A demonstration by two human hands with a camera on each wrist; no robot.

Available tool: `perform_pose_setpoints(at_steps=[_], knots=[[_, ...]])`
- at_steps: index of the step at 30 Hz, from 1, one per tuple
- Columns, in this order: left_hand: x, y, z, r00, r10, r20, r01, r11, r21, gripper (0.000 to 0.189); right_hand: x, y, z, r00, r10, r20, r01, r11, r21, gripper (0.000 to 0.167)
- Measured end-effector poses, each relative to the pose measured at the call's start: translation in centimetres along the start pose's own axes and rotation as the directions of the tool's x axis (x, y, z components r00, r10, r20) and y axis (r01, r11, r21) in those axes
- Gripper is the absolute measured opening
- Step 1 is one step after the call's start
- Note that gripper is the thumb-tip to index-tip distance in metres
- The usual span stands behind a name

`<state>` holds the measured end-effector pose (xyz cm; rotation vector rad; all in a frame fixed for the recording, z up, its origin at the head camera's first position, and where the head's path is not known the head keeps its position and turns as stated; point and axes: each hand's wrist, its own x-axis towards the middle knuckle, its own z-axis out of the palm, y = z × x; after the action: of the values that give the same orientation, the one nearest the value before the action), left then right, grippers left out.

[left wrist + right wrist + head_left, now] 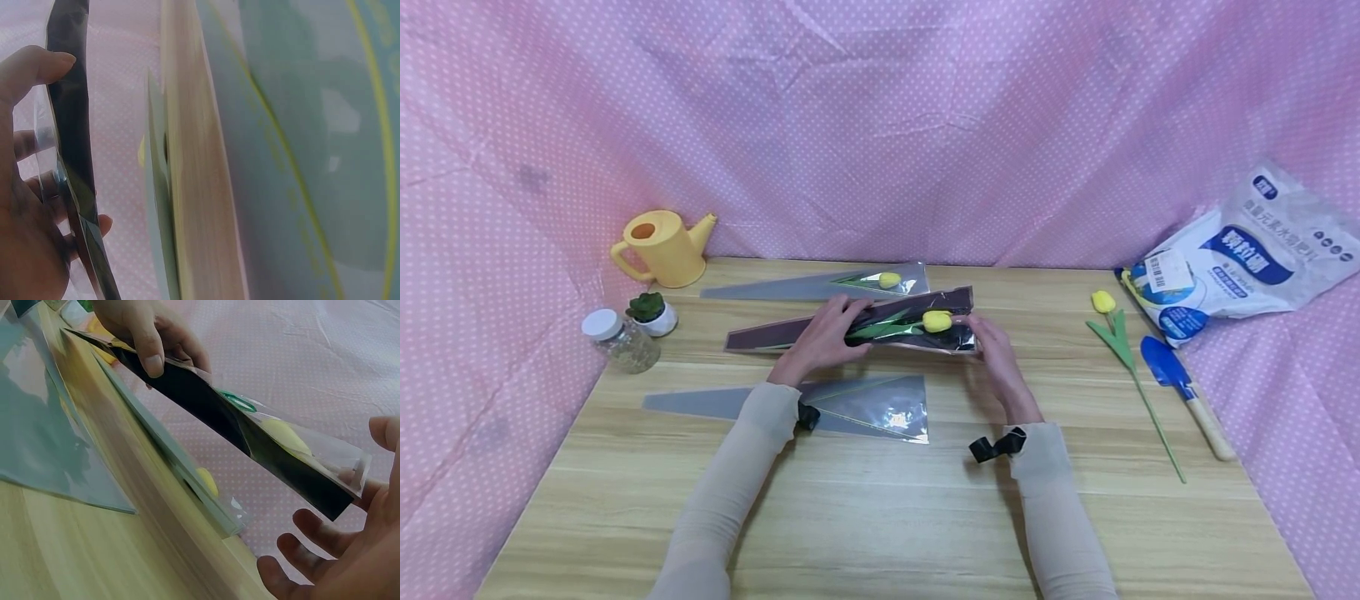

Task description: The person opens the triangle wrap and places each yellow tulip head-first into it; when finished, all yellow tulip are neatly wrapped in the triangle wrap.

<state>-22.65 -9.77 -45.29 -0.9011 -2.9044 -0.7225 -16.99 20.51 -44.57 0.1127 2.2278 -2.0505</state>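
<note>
A dark flower sleeve (pixel 767 335) with a clear front is held above the table, a yellow tulip (pixel 937 322) lying inside it. My left hand (pixel 829 340) grips the sleeve near its middle, thumb on the dark side and fingers on the clear side. At the wide end is my right hand (pixel 1000 360), its index fingertip showing through the clear film. In the right wrist view its thumb and other fingers are spread apart from the sleeve. Behind lies a grey sleeve (pixel 775 288) with another yellow tulip (pixel 889 280); in front lies a grey sleeve (pixel 865 408) with no flower visible.
At the left stand a yellow watering can (pixel 666 250), a potted succulent (pixel 658 319) and a lidded glass jar (pixel 632 348). On the right lie a loose yellow tulip (pixel 1102 302), a blue trowel (pixel 1165 364) and a white printed bag (pixel 1247 258). Pink dotted cloth surrounds the table.
</note>
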Motion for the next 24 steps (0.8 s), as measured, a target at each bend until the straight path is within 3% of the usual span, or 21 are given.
perform_pose_setpoints(at_steps=[7,16,24], knots=[[-0.1,0.2,-0.1,1.000,0.008,0.004,-0.008,1.000,-0.007,0.073,0.0,0.1,0.2,0.998,-0.042,0.049,0.043,0.999,-0.017,0.061],[-0.1,-0.1,-0.1,1.000,-0.002,0.012,0.002,1.000,-0.010,0.074,0.1,0.0,0.5,0.995,-0.014,0.100,0.017,0.999,-0.036,0.058],[-0.4,-1.5,-0.8,0.999,-0.037,0.040,0.038,0.999,-0.030,0.074,0.7,0.2,0.8,0.998,0.040,-0.038,-0.041,0.999,-0.005,0.042]])
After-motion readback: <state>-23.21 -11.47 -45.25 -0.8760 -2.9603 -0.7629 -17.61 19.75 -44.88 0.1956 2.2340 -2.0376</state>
